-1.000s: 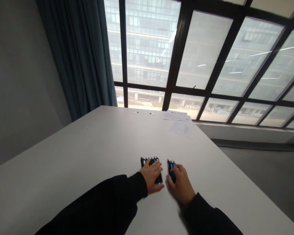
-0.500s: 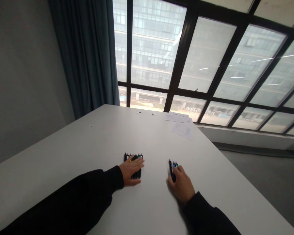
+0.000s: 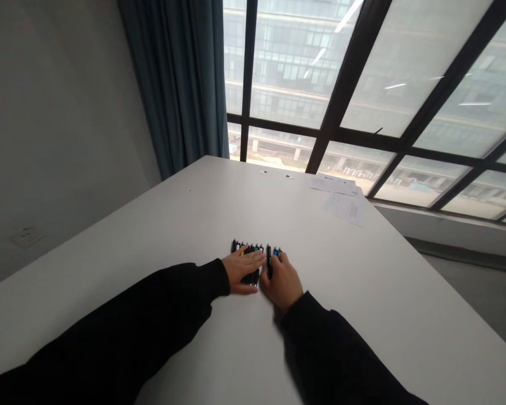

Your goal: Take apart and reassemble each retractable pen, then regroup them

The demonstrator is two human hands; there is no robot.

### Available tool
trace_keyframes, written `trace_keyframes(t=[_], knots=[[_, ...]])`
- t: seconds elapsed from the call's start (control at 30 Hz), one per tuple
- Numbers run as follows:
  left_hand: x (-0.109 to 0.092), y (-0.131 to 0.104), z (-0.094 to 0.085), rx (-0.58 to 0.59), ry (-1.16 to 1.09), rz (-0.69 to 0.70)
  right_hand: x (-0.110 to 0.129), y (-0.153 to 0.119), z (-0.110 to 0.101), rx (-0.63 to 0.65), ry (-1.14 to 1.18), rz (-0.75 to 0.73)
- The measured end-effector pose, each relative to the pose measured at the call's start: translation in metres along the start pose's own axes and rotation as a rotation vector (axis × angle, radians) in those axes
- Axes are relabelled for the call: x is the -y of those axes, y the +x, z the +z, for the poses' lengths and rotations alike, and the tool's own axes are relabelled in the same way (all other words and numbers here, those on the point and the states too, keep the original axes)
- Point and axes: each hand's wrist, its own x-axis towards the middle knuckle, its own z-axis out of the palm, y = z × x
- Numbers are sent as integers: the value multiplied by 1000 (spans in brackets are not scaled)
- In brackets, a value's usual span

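Several pens point(image 3: 250, 279), mostly black with white, yellow and green touches, lie side by side in a row. My left hand point(image 3: 242, 271) rests flat over them, fingers stretched out, hiding their middles. Just right of the row, my right hand point(image 3: 285, 285) is closed around a few more pens. Among these, a black pen point(image 3: 269, 254) stands out at the left, and blue and green pen tops point(image 3: 277, 252) show beyond the fingers. Only a narrow gap separates this bunch from the row. The lower parts of the pens in my right hand are hidden.
The pens are on a large white table point(image 3: 185, 236). Printed papers point(image 3: 341, 205) lie at its far right corner, near the windows. A dark blue curtain point(image 3: 185, 84) hangs behind its far left corner, beside a grey wall point(image 3: 67, 112).
My right hand has moved left with its pens, up close to the row under my left hand. My left hand still lies on the row. The camera view has shifted.
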Motion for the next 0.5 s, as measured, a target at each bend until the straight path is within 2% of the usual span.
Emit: trace_keyframes(t=[0.13,0.5], knots=[[-3,0,-2,3,8,-7,11,5,5,3,50,-2],[-7,1,-2,-8,25,-25,4,2,8,-52,129,-15]])
